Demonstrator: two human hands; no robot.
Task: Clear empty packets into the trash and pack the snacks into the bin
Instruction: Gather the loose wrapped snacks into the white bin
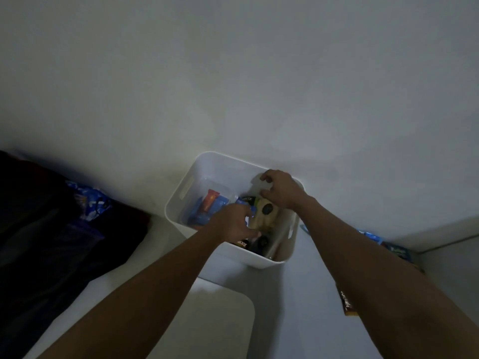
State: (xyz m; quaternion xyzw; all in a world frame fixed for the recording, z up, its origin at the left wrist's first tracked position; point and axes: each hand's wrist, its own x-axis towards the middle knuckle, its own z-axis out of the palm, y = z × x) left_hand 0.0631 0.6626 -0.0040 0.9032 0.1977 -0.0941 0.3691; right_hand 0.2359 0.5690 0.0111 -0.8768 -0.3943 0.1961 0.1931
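Inside the white bin [181,193], the left hand [233,224] and the right hand [281,190] curl their fingers around a pale snack packet [264,211], on top of other snacks [210,206]. Pushing too hard could squash it or tip the bin.

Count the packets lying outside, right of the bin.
3: blue packet by the wall, second blue packet farther right, brown packet partly under the right forearm. Others may be hidden.

One white bin [207,167], one white lid [215,320], and my two hands: left hand [233,224], right hand [281,189]. At least four snack packets [211,203] in the bin. One brown packet [346,303] and two blue packets [399,251] to its right.
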